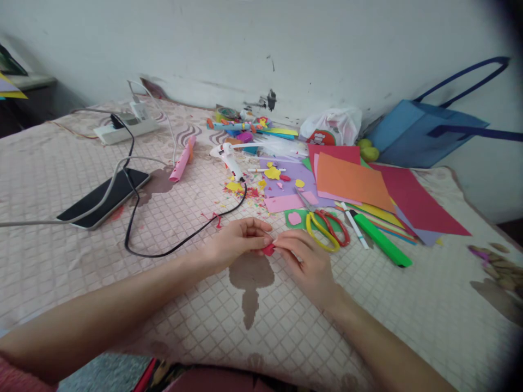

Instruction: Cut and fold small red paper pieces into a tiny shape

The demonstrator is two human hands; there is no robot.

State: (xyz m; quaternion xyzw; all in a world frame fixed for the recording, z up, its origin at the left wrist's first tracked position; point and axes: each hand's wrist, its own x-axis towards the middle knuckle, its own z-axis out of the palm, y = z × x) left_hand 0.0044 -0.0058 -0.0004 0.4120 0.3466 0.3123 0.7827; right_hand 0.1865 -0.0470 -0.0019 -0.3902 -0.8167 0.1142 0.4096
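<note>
— Two hands meet on one small red piece (pixel 268 249), yes? Where is it exactly?

— Near the centre of the bed cover (pixel 171 228), low over it. The left hand (pixel 237 239) pinches it from 9 o'clock, fingers closed narrow; the right hand (pixel 304 258) pinches from 3 o'clock. I think both grip so close because the piece is tiny and soft.

— And around it?

— At 2 o'clock, touching nothing, lie scissors (pixel 324 226) with yellow and red handles, then a green marker (pixel 382 239). At 12 o'clock lies a white glue gun (pixel 229 158), its black cable (pixel 163 251) curving toward 9 o'clock. Coloured paper sheets (pixel 355 182) spread at 1 o'clock, probably kept within reach. A phone (pixel 104 197) lies at 10 o'clock.

— The room?

— A pale wall (pixel 286 49) behind, a blue bag (pixel 425 130) leaning on it.
</note>
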